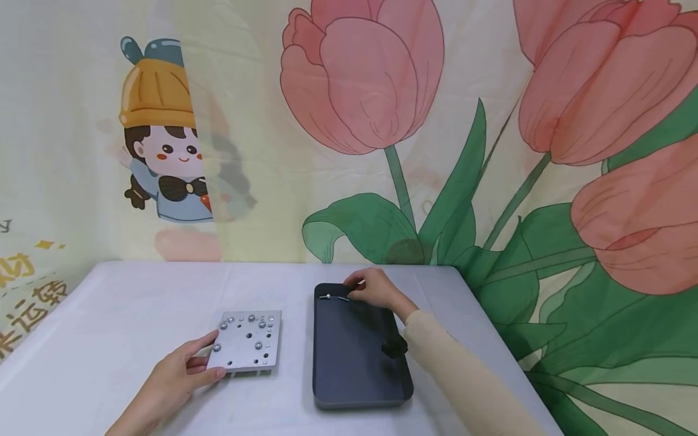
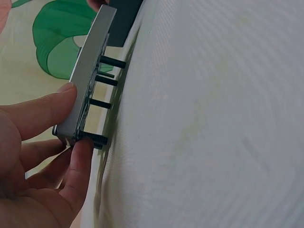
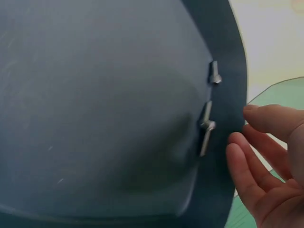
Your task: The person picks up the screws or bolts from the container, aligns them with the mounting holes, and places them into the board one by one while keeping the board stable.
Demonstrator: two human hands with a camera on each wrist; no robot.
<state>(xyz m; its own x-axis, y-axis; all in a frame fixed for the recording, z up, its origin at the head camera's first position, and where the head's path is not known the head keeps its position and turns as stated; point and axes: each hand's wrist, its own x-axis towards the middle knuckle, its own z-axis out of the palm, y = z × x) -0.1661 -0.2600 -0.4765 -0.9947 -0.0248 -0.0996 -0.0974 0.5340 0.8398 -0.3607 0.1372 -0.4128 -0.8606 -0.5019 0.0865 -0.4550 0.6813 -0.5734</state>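
Note:
My left hand (image 1: 177,375) grips a silver metal plate (image 1: 240,345) by its near left corner, thumb on one side and fingers on the other. Several screws (image 1: 259,345) sit in holes in the plate. Their threaded ends (image 2: 102,103) stick out underneath, and one fingertip lies against the nearest. Over the far end of a dark grey tray (image 1: 354,351) is my right hand (image 1: 376,287), fingers loosely bent, with nothing seen between them. Its fingertips overlap the tray's end wall in the right wrist view, beside loose screws (image 3: 207,125) lying along that end.
A white cloth (image 1: 147,303) covers the table. Behind it hangs a curtain (image 1: 262,181) printed with tulips and a cartoon child. The dark camera on the right wrist (image 1: 394,345) hangs over the tray's right edge.

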